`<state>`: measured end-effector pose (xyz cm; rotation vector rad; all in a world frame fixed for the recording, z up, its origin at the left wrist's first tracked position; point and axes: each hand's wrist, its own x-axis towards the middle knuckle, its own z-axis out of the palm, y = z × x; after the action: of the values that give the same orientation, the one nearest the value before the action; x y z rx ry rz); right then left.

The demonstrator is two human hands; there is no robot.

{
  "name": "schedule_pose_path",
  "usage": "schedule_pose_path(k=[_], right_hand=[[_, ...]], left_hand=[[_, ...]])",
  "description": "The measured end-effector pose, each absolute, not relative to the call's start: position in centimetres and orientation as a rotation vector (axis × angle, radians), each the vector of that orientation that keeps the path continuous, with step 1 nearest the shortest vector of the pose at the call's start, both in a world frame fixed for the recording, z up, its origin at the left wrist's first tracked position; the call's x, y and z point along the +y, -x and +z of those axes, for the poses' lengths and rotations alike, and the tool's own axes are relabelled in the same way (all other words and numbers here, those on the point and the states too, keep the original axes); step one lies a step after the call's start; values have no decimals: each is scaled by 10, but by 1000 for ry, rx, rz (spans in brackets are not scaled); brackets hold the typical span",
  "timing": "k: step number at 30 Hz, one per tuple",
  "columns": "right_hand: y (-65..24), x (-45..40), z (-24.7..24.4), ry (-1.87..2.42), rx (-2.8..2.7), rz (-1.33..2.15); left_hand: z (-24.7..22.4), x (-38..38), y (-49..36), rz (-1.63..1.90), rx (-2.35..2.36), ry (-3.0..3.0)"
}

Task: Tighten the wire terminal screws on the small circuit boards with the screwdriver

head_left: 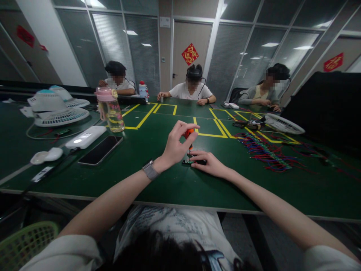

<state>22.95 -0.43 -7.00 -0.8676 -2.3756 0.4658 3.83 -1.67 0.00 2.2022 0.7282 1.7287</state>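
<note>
My left hand [177,145], with a watch on its wrist, is wrapped round the orange handle of a screwdriver [191,138]. The screwdriver stands upright, its shaft pointing down at a small green circuit board [186,162] on a dark piece lying on the table. My right hand [210,164] rests low on the table, its fingers closed on the board and dark piece from the right. The fingertips lie close beside the screwdriver's tip. What exactly the tip touches is too small to tell.
A phone [100,150], a white power bank [86,137], a pink-lidded bottle [111,111] and white fans [60,113] are at left. Wired circuit boards [267,152] lie at right. Three people [192,88] sit across the green table [158,184]. A green basket [28,241] is low at left.
</note>
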Motion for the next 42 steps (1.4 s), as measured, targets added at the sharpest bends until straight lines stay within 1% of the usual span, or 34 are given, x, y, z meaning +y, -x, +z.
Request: schedule_pose_path(k=[6, 13, 18, 25, 31, 37, 42], right_hand=[[-230, -4, -70, 860, -2379, 463], [-230, -5, -70, 871, -2383, 474], [-231, -3, -72, 865, -2381, 468], [-231, -3, -72, 865, -2376, 480], [-230, -4, -70, 863, -2380, 490], [-229, -4, -69, 862, -2383, 482], [-230, -4, -70, 862, -2382, 483]], left_hand=[[-1, -14, -38, 1765, 687, -2166], [-1, -12, -39, 1815, 759, -2145], [-2, -13, -37, 1782, 749, -2183], [-3, -11, -39, 1757, 709, -2064], [-1, -12, -38, 1770, 768, -2178], [-3, -11, -38, 1756, 678, -2117], [-2, -13, -40, 1835, 738, -2131]])
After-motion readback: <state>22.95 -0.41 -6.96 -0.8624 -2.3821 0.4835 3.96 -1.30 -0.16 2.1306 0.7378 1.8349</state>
